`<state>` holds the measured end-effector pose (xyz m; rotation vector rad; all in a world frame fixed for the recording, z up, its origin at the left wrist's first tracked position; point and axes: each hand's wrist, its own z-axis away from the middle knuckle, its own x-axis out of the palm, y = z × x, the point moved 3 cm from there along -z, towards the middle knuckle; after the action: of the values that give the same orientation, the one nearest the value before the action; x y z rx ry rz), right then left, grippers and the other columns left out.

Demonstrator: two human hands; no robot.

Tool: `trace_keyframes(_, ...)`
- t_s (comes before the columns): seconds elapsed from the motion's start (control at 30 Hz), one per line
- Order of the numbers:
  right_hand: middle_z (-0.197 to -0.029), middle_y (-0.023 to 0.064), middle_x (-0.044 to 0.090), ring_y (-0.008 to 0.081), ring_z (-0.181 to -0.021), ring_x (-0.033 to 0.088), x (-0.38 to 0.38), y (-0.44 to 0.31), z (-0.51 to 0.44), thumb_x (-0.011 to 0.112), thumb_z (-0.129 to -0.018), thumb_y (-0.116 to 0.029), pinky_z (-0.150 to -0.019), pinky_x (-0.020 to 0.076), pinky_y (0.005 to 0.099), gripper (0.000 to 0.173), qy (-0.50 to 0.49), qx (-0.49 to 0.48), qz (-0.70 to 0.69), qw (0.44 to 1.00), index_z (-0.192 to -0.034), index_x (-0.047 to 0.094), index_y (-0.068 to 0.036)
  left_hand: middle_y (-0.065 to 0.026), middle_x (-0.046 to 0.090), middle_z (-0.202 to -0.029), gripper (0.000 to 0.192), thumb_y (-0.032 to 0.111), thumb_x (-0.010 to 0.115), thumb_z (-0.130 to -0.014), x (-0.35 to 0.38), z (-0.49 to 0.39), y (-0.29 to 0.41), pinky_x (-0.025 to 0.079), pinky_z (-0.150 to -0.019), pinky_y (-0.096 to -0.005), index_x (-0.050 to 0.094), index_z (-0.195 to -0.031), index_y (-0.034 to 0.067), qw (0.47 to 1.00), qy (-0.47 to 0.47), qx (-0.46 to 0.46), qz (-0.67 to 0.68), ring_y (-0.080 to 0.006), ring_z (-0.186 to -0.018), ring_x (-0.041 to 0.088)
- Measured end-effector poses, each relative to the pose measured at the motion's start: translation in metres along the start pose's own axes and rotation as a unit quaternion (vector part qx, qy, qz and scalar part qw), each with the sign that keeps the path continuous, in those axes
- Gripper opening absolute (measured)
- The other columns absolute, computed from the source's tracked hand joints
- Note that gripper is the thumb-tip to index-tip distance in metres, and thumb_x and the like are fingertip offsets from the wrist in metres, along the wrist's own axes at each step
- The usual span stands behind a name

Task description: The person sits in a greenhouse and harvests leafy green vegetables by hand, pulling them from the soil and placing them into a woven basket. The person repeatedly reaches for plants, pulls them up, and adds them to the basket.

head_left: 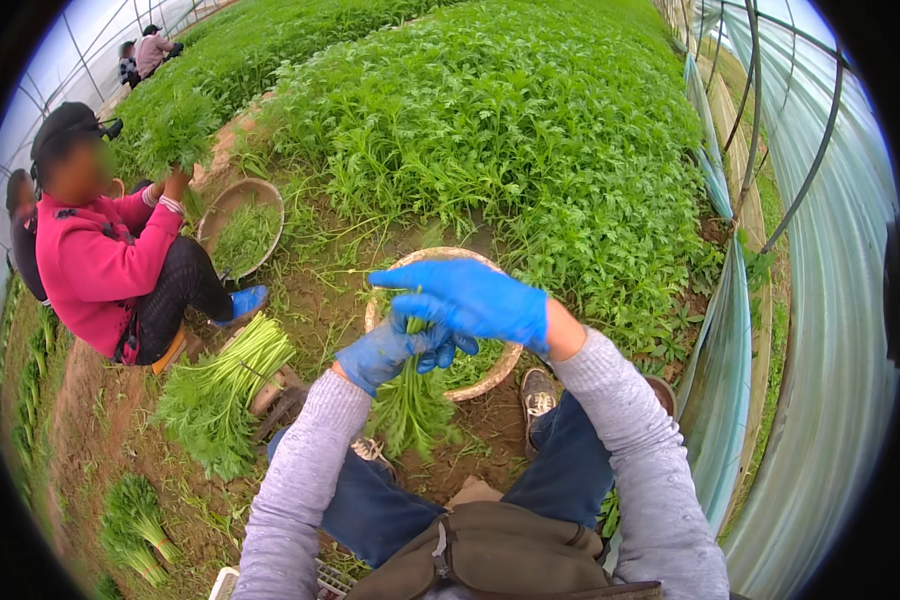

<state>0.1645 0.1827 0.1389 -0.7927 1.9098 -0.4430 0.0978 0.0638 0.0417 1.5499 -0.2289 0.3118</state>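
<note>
My left hand (pixel 397 349), in a blue rubber glove, is closed around a small bunch of leafy green stems (pixel 418 401). The leaves hang down below the fist and the stem ends point up. Over it lies my right hand (pixel 469 300), also blue-gloved, its palm side hidden; whether it grips anything I cannot tell. Both hands are above a round basin with a worn pale rim (pixel 504 367), which has loose green leaves (pixel 472 369) in it. To the left, a large pile of the same greens (pixel 232 390) rests on a low wooden support.
A co-worker in a pink jacket (pixel 105 262) squats at left, holding greens near another basin (pixel 276 217). Dense leafy plants (pixel 495 127) grow ahead. Plastic sheeting (pixel 825 300) on curved poles lines the right. Tied bunches (pixel 139 525) lie on the soil at lower left.
</note>
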Motion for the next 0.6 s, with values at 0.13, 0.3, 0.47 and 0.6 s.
trace_keyframes(0.13,-0.126,0.0132,0.054,0.0241,-0.116,0.052,0.025,-0.003,0.003,0.047,-0.093,-0.040,-0.097,0.0419,0.0354,0.051,-0.142,0.097,-0.059,0.983,-0.135,0.043,-0.009,-0.0070,0.066,-0.087,0.032,0.038,0.067,-0.081,0.001,-0.003,-0.005,0.032,-0.043,-0.0185,0.065,-0.095,0.009,0.999,0.020,-0.011,0.044,-0.0072,-0.057,0.050)
trace_keyframes(0.3,-0.119,0.0117,0.058,0.0197,-0.105,0.058,-0.021,0.014,0.012,0.052,-0.092,-0.033,-0.089,0.0481,0.0337,0.053,0.105,0.172,-0.261,0.944,-0.139,0.037,-0.012,-0.0047,0.056,-0.060,0.045,0.039,0.066,-0.082,-0.006,0.000,0.006,0.024,-0.038,-0.0183,0.062,-0.093,-0.004,0.996,-0.056,-0.016,0.073,-0.0048,-0.040,0.036)
trace_keyframes(0.47,-0.111,0.0109,0.062,0.0181,-0.099,0.060,-0.020,0.018,0.027,0.062,-0.087,-0.022,-0.084,0.0491,0.0327,0.044,-0.057,0.194,-0.109,0.973,-0.127,0.051,-0.007,-0.0098,0.060,-0.065,0.041,0.030,0.068,-0.083,-0.003,0.004,0.014,0.026,-0.037,-0.0184,0.060,-0.096,-0.008,0.988,-0.051,0.015,0.142,-0.0052,-0.038,0.037)
trace_keyframes(0.6,-0.086,0.0090,0.066,0.0183,-0.078,0.063,-0.006,0.009,0.031,0.065,-0.083,-0.018,-0.072,0.0506,0.0331,0.022,-0.087,0.167,-0.028,0.982,-0.097,0.064,-0.001,-0.0150,0.064,-0.082,0.042,0.028,0.068,-0.082,-0.002,0.001,0.007,0.027,-0.037,-0.0185,0.058,-0.102,-0.007,0.992,0.025,-0.014,0.125,-0.0056,-0.040,0.040)
